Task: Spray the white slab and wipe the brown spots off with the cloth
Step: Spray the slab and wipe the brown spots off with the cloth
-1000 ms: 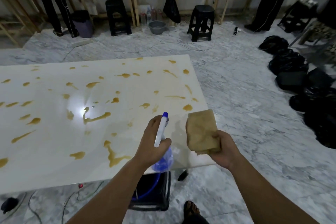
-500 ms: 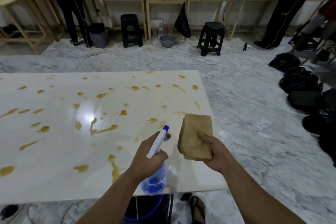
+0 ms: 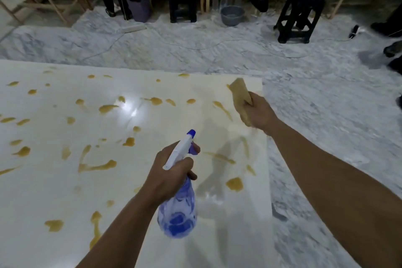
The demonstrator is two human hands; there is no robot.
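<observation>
**So, spray bottle in one hand, cloth in the other**

Head cam: left hand (image 3: 168,173) has its fingers (image 3: 191,175) wrapped round the neck of the blue spray bottle (image 3: 178,213), nozzle aimed forward over the white slab (image 3: 54,191). Right hand (image 3: 258,111) grips the tan cloth (image 3: 240,95), fingers curled round it, near the slab's far right corner. Brown spots (image 3: 234,184) are scattered everywhere, one just right of the bottle fingers.
</observation>
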